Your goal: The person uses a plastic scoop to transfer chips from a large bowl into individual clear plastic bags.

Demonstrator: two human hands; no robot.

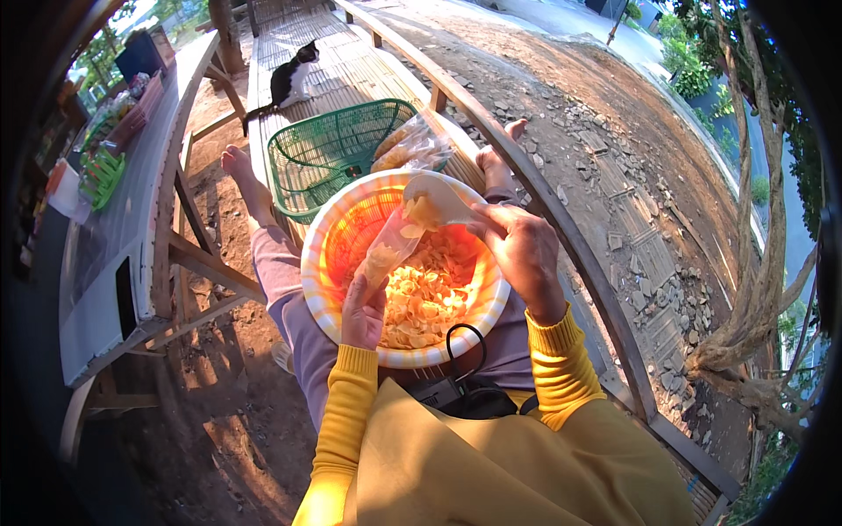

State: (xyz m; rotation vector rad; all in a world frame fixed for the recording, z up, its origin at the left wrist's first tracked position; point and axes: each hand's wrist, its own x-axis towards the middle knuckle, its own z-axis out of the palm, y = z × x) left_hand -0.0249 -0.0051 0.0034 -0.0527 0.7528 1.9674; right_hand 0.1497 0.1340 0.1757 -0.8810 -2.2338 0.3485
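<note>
A round basket lined with checked orange-and-white sheeting (320, 315) rests on my lap, holding a heap of thin yellow chips (427, 296). Above its left part, my left hand (365, 312) grips the lower end of a narrow clear plastic bag (398, 242) with some chips inside. My right hand (523, 253) is closed on the handle of a pale plastic scoop (448, 197), which carries several chips. The scoop is tilted at the bag's upper opening, with chips at the mouth.
Beyond the basket, a green plastic basket (309, 154) holds filled clear bags (411, 148). A black-and-white cat (291, 79) sits behind it on the bamboo bench (335, 49). A wooden rail (559, 191) runs along the right; a table (154, 164) stands left.
</note>
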